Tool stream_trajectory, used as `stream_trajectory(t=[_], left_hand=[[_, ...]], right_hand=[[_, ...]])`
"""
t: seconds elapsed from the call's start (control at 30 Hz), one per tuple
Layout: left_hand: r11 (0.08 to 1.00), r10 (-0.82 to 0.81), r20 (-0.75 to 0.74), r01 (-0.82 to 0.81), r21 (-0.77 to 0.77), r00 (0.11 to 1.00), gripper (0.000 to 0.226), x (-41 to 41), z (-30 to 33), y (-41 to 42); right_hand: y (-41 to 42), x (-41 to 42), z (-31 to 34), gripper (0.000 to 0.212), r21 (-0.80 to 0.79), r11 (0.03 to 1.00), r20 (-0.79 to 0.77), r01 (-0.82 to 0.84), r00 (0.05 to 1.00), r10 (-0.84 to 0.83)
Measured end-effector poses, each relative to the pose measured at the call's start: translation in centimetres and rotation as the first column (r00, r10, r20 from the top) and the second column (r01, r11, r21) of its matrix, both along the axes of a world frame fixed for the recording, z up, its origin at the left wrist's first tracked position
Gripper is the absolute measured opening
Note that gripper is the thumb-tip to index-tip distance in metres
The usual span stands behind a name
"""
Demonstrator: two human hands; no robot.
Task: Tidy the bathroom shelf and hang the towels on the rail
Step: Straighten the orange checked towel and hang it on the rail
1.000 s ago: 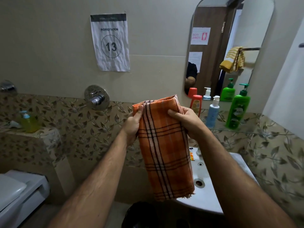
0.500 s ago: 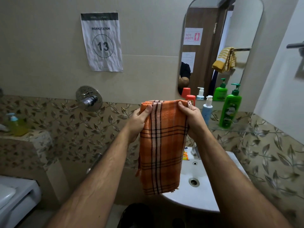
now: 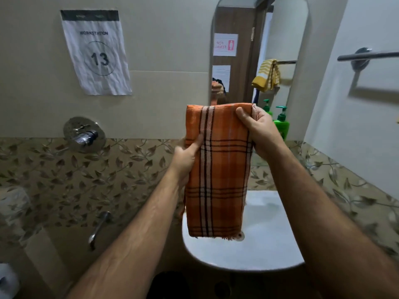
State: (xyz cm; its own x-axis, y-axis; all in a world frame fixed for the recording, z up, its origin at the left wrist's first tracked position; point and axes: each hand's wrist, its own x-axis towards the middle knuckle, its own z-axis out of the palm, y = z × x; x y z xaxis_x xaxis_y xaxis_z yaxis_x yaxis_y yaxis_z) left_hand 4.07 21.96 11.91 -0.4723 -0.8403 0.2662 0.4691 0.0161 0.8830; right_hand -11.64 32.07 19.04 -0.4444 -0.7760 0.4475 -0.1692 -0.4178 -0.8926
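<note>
Orange plaid cloth fills the middle of my view: the towel (image 3: pixel 217 169) hangs folded in front of me, over the white sink (image 3: pixel 259 244). My right hand (image 3: pixel 258 130) pinches its top right corner, thumb on the near face and fingers curled behind. My left hand (image 3: pixel 185 157) grips the left edge lower down, thumb pressed flat against the cloth, so most of the towel drops below both grips to a frayed bottom hem.

Half a second ago both hands held the top edge at the same height; now the left one has slid down the side (its outline is blurred). The view has also swung right, bringing the rail (image 3: pixel 367 56) on the side wall further into sight, though its far end is cut off at the frame edge.

Only one green bottle (image 3: pixel 281 124) shows past my right hand; the towel hides the rest of the shelf. A yellow towel (image 3: pixel 266 75) appears only as a reflection in the mirror (image 3: pixel 244 50).
</note>
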Motion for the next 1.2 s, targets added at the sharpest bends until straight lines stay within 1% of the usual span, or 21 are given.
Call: stream_trajectory(t=[0.07, 0.1, 0.17, 0.2, 0.23, 0.3, 0.37, 0.43, 0.57, 0.6, 0.67, 0.7, 0.73, 0.8, 0.9, 0.97, 1.0, 1.1, 1.13, 1.17, 1.2], left_hand=[[0.997, -0.078, -0.077, 0.078, -0.011, 0.994, 0.042, -2.7, 0.9, 0.2], [0.992, -0.124, -0.104, 0.122, -0.023, 0.987, 0.043, -4.0, 1.4, 0.4], [0.982, -0.186, -0.130, 0.180, -0.061, 0.974, 0.037, -6.5, 2.1, 0.6], [0.976, -0.212, -0.132, 0.204, -0.075, 0.968, 0.034, -7.7, 2.4, 0.6], [0.970, -0.237, -0.128, 0.227, -0.088, 0.963, 0.034, -9.0, 2.7, 0.6], [0.957, -0.280, -0.105, 0.268, -0.115, 0.954, 0.041, -11.4, 3.4, 0.5], [0.945, -0.315, -0.105, 0.301, -0.132, 0.943, 0.042, -13.8, 4.2, 0.5], [0.929, -0.348, -0.104, 0.328, -0.172, 0.932, 0.035, -16.1, 5.1, 0.7], [0.899, -0.414, -0.110, 0.386, -0.209, 0.904, 0.030, -20.0, 7.0, 1.2], [0.889, -0.432, -0.103, 0.404, -0.213, 0.896, 0.035, -21.0, 7.2, 1.2], [0.862, -0.467, -0.041, 0.444, -0.247, 0.884, 0.050, -22.9, 7.2, 1.2], [0.844, -0.486, -0.009, 0.466, -0.266, 0.874, 0.052, -24.1, 7.2, 1.1], [0.829, -0.502, 0.009, 0.485, -0.278, 0.865, 0.046, -25.3, 7.2, 1.0], [0.818, -0.522, -0.012, 0.496, -0.292, 0.853, 0.028, -27.3, 7.5, 1.0], [0.793, -0.571, -0.103, 0.515, -0.325, 0.814, 0.015, -29.9, 9.5, 1.1], [0.777, -0.602, -0.166, 0.524, -0.349, 0.781, 0.018, -31.3, 11.2, 1.1], [0.765, -0.621, -0.195, 0.534, -0.359, 0.759, 0.023, -32.1, 12.1, 1.0], [0.712, -0.689, -0.244, 0.575, -0.403, 0.682, 0.032, -34.4, 14.5, 0.2], [0.699, -0.702, -0.244, 0.582, -0.415, 0.669, 0.032, -35.1, 15.0, 0.0], [0.686, -0.713, -0.243, 0.585, -0.432, 0.658, 0.028, -35.7, 15.5, -0.2], [0.678, -0.719, -0.239, 0.583, -0.447, 0.653, 0.020, -36.1, 15.9, -0.5]], right_hand=[[1.1, -2.5, -0.3, 0.059, -0.001, 0.999, -0.001, -0.054, 0.999, 0.054], [1.7, -3.6, -0.8, 0.064, 0.036, 0.998, -0.023, -0.059, 0.998, 0.060], [2.7, -5.3, -2.1, 0.053, 0.102, 0.995, -0.048, -0.017, 0.999, 0.022], [3.1, -6.0, -2.6, 0.045, 0.092, 0.996, -0.032, 0.019, 0.999, -0.016], [3.4, -6.8, -2.8, 0.040, 0.061, 0.996, -0.005, 0.059, 0.998, -0.059], [4.0, -8.3, -2.3, 0.036, 0.005, 0.990, 0.036, 0.138, 0.990, -0.138], [4.7, -10.1, -1.4, 0.030, -0.025, 0.971, 0.017, 0.238, 0.971, -0.237], [5.3, -11.7, -0.2, 0.022, -0.081, 0.945, -0.019, 0.317, 0.947, -0.319], [6.6, -14.3, 1.8, 0.023, -0.158, 0.888, -0.064, 0.431, 0.893, -0.445], [6.9, -15.0, 2.3, 0.025, -0.169, 0.872, -0.073, 0.459, 0.877, -0.475], [7.5, -16.3, 3.3, 0.028, -0.179, 0.830, -0.071, 0.528, 0.835, -0.546], [7.6, -16.9, 3.8, 0.029, -0.179, 0.807, -0.057, 0.563, 0.813, -0.579], [7.7, -17.5, 4.4, 0.030, -0.185, 0.789, -0.043, 0.586, 0.797, -0.602], [7.6, -18.4, 5.3, 0.029, -0.212, 0.751, -0.033, 0.626, 0.763, -0.645], [7.2, -19.7, 7.3, 0.020, -0.250, 0.659, -0.057, 0.709, 0.669, -0.741], [7.3, -20.2, 9.1, 0.020, -0.294, 0.605, -0.102, 0.740, 0.605, -0.790], [7.4, -20.3, 9.9, 0.025, -0.314, 0.582, -0.125, 0.750, 0.575, -0.809], [7.5, -20.0, 10.6, 0.061, -0.294, 0.529, -0.204, 0.796, 0.488, -0.849], [7.5, -20.0, 10.1, 0.067, -0.283, 0.490, -0.234, 0.824, 0.436, -0.869], [7.2, -20.1, 9.6, 0.068, -0.294, 0.424, -0.257, 0.857, 0.356, -0.898], [6.8, -20.3, 9.1, 0.065, -0.323, 0.335, -0.268, 0.885, 0.254, -0.929]])
